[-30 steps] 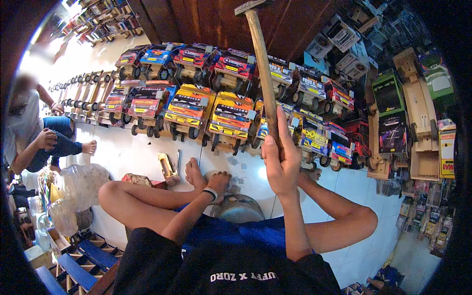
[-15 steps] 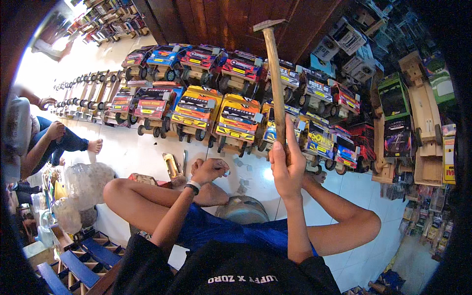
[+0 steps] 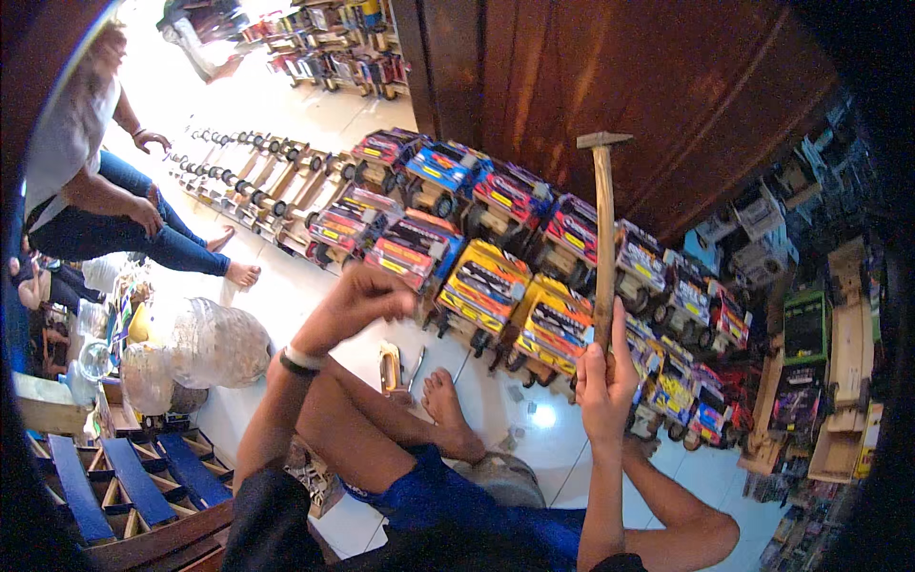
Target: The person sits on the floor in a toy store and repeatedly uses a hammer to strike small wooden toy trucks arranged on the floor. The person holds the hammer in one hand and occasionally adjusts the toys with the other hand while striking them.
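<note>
My right hand [image 3: 607, 374] is wrapped round the lower wooden handle of a hammer [image 3: 604, 238], which stands upright with its metal head at the top. My left hand [image 3: 357, 307] is raised over my bent leg, its fingers curled and a little blurred; whether something small is in them is hidden. Beyond the hands stand two rows of toy trucks, with a yellow toy truck [image 3: 481, 291] and an orange-yellow toy truck [image 3: 548, 329] nearest. A round grey block [image 3: 500, 480] sits between my legs.
A wood-framed tool [image 3: 389, 370] lies on the white tiles by my foot. Wheeled truck frames [image 3: 257, 181] line the far left. A seated person [image 3: 91, 191] is at the left, above bulging clear plastic bags [image 3: 219, 343]. Blue-topped wooden frames [image 3: 138, 486] stand lower left, wooden truck bodies [image 3: 843, 353] right.
The view has turned, so the trucks sit lower and further right. My left hand has lifted from near my foot up and to the left. My right hand still grips the hammer.
</note>
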Demonstrator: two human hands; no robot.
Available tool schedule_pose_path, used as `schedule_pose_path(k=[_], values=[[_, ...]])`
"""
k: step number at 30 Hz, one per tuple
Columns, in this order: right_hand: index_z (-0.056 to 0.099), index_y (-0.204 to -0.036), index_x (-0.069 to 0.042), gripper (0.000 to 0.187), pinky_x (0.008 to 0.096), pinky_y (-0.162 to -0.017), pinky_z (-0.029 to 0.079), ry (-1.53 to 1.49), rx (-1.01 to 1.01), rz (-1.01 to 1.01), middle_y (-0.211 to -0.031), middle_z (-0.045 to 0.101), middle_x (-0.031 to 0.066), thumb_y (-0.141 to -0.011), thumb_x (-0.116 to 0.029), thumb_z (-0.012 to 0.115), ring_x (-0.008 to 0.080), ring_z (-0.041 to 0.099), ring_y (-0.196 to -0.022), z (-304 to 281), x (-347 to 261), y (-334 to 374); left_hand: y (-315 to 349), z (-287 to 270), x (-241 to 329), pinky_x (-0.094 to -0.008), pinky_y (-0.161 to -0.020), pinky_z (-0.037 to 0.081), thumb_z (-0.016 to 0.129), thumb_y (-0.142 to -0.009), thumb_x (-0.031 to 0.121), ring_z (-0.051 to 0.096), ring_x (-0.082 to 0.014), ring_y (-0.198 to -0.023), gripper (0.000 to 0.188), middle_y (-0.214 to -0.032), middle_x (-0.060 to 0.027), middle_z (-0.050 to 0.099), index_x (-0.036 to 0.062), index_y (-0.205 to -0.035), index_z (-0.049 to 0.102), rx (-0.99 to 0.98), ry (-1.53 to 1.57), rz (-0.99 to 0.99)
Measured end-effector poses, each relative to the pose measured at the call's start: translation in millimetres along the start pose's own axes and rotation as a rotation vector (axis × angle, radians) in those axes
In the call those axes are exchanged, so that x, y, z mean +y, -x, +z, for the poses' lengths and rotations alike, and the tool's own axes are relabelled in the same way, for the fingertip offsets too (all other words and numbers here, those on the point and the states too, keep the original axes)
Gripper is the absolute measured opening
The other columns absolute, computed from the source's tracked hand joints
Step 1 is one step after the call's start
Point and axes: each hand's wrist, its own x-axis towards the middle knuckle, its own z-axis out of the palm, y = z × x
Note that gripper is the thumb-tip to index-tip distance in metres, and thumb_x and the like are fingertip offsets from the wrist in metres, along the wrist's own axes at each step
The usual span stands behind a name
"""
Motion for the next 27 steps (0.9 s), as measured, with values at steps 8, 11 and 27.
schedule_pose_path(k=[8,11,27], values=[[0.036,-0.163,-0.008,0.061,0.0231,-0.064,0.043,0.07,-0.111,-0.058,-0.082,0.053,-0.0035,-0.105,-0.013,0.052,0.006,0.046,-0.068,37.2,-3.0,-40.7,-137.6,-133.7,-34.9,-0.0234,-0.07,0.052,0.071,-0.101,0.022,0.063,-0.0052,-0.08,0.025,-0.095,-0.0036,0.077,-0.0005,-0.111,0.079,0.417,-0.258,0.184],[0.034,-0.165,-0.014,0.061,0.0188,-0.05,0.036,0.09,-0.147,-0.122,-0.073,0.05,-0.0053,-0.106,-0.012,0.051,0.0007,0.041,-0.058,51.0,-3.1,-51.4,-192.0,-168.4,-64.2,-0.0303,-0.089,0.055,0.069,-0.103,0.029,0.069,-0.0117,-0.093,0.034,-0.101,-0.0072,0.079,-0.0022,-0.116,0.077,0.422,-0.346,0.193],[0.038,-0.162,-0.01,0.06,0.0332,-0.078,0.053,0.251,-0.384,-0.048,-0.116,0.071,0.018,-0.104,-0.008,0.054,0.0158,0.065,-0.083,89.3,-0.3,-96.8,-281.1,-213.6,-113.9,-0.0261,-0.073,0.054,0.084,-0.089,0.022,0.066,-0.0075,-0.075,0.02,-0.085,-0.0014,0.076,0.0031,-0.091,0.079,0.188,-0.292,0.159]])
